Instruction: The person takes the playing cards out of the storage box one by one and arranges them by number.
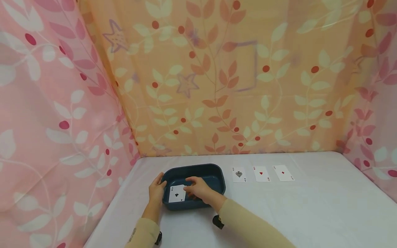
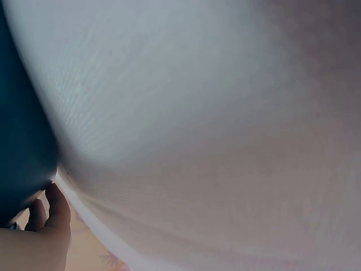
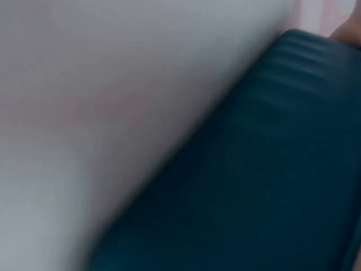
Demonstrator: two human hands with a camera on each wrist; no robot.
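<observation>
Dark blue-green, the tray (image 1: 189, 205) sits on the worktop (image 1: 310, 206), left of the middle, its raised rim rounded at the corners. The left hand (image 1: 157, 190) grasps its left end, thumb over the rim and fingers along the outer wall; the left wrist view also shows fingertips against that wall. The ace of clubs (image 1: 177, 193) lies face up inside the tray at the left end, close to the left and near walls, while the dark floor shows along its far side.

The right hand (image 1: 201, 188) reaches in over the near right part of the rim, fingers bent, fingertips at the card's right edge. I cannot tell whether that grip pinches the card or has released it. The right wrist view, blurred, shows mostly the tray's dark side beside white cloth.

Right of the tray, a narrow strip of white separates its rim from the ace of spades (image 1: 239, 174). The ace of hearts (image 1: 262, 174) and the ace of diamonds (image 1: 283, 173) follow in a row, gaps between them, edges apart. White surface runs on to their right and in a broad stretch nearer the person. The far edge meets the orange patterned cloth (image 1: 217, 79).
</observation>
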